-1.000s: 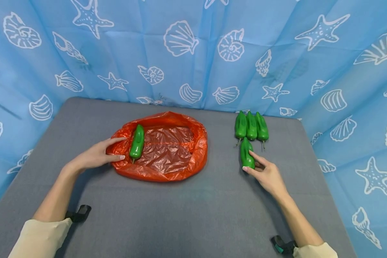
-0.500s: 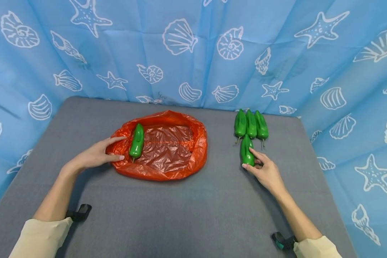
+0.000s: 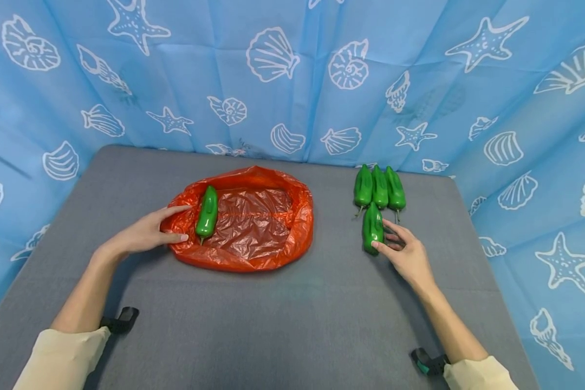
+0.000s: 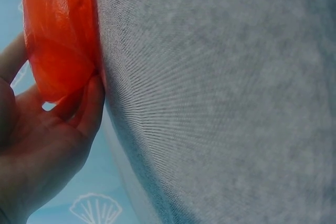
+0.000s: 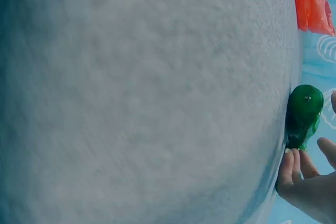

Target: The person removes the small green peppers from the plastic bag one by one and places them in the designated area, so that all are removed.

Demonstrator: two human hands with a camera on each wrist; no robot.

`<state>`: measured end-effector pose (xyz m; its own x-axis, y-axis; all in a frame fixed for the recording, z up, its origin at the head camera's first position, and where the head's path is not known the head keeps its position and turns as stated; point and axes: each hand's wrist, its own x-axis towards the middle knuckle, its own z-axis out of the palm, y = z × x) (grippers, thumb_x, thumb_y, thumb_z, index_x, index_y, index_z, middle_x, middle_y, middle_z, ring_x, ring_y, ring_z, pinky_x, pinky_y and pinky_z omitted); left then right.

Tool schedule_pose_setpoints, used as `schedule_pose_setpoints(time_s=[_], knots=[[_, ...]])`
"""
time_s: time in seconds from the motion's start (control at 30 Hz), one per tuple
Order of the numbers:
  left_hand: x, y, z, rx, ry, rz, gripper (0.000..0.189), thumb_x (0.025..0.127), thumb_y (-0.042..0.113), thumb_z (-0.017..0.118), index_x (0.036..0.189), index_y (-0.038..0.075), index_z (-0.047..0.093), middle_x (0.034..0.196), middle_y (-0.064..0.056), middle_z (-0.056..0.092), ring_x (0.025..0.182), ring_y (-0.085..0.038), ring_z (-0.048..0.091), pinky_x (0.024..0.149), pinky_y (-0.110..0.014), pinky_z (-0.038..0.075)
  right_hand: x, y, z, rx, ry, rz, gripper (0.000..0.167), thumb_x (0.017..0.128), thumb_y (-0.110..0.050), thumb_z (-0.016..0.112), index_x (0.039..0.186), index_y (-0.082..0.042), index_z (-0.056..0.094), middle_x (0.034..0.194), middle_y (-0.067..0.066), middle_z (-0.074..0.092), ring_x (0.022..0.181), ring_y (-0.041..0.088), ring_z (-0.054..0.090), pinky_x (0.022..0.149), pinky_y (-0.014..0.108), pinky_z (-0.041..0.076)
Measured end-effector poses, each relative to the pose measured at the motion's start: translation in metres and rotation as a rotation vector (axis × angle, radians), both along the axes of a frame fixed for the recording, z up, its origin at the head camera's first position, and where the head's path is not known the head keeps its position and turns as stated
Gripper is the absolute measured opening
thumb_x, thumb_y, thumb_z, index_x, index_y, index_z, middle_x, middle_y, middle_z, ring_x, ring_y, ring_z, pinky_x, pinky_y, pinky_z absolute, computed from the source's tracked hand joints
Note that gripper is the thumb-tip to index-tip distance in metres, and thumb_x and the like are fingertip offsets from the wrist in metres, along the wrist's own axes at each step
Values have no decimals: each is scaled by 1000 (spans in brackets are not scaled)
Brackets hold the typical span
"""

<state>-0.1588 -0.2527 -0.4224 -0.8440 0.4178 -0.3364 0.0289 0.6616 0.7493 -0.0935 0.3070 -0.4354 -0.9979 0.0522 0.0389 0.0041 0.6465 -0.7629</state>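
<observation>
My left hand holds the left rim of a red plastic bag, thumb and forefinger over the edge; in the left wrist view other fingers lie against its outside. Inside the bag, at its left end, lies a long green pepper. My right hand is at the right side of another green pepper on the table, its thumb touching or nearly touching the lower end. In the right wrist view the fingers are spread loosely beside the pepper, thumb apart from it.
Three green peppers lie side by side just behind the one by my right hand. The grey table meets a blue shell-patterned curtain at its far edge.
My right hand moved the pepper slightly away, up against the row. Its fingers have since loosened and shifted to the right of the pepper. The left hand and bag have stayed put.
</observation>
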Motion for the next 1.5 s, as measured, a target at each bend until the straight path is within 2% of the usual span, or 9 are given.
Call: schedule_pose_setpoints(time_s=[0.13,0.27,0.4,0.57,0.63,0.87,1.07,1.5], knots=[[-1,0,1,4,-1,-7,81,94,35,69,156,7,26,157,-33,19,140,-53,23,107,-70,28,-1,-1,4,12,77,-39,54,92,-23,74,141,-11,57,136,16,56,113,32,59,80,7,44],[0,-1,2,3,0,-15,81,94,35,69,156,7,25,157,-33,18,140,-54,22,107,-71,27,-2,-7,7,-4,143,-51,49,91,-21,75,137,-10,60,130,15,61,107,28,60,82,15,48],[1,0,2,1,2,-16,81,94,35,69,156,7,25,157,-33,18,140,-54,21,107,-71,26,-6,-15,9,-52,200,-27,49,89,-14,76,135,-8,62,128,13,63,105,29,62,84,21,51],[1,-1,1,3,2,-14,81,94,34,69,156,8,25,157,-33,17,141,-55,20,108,-71,25,-11,-29,11,-127,233,30,53,87,-6,77,137,-9,60,131,11,62,103,32,63,80,18,52],[1,-1,1,1,0,-12,82,94,35,70,157,8,25,157,-33,17,141,-55,20,108,-71,25,-11,-37,15,-161,235,55,54,86,-3,76,137,-9,60,131,13,62,101,33,63,78,17,52],[1,0,-1,-2,-20,0,83,93,36,70,157,9,24,158,-32,16,141,-54,20,107,-71,26,-5,-73,47,-241,221,138,52,85,7,74,135,2,59,127,23,61,94,39,62,75,17,53],[0,1,0,-4,-21,15,84,92,39,71,157,10,25,158,-31,16,142,-53,20,109,-70,25,-10,-88,52,-265,222,202,52,84,7,74,134,1,59,128,23,61,91,30,64,74,21,54],[0,2,1,-7,-19,20,83,92,35,71,157,9,26,158,-31,18,141,-52,22,108,-70,27,-23,-122,61,-283,200,282,48,87,5,73,133,4,59,129,22,60,94,33,65,79,28,56]])
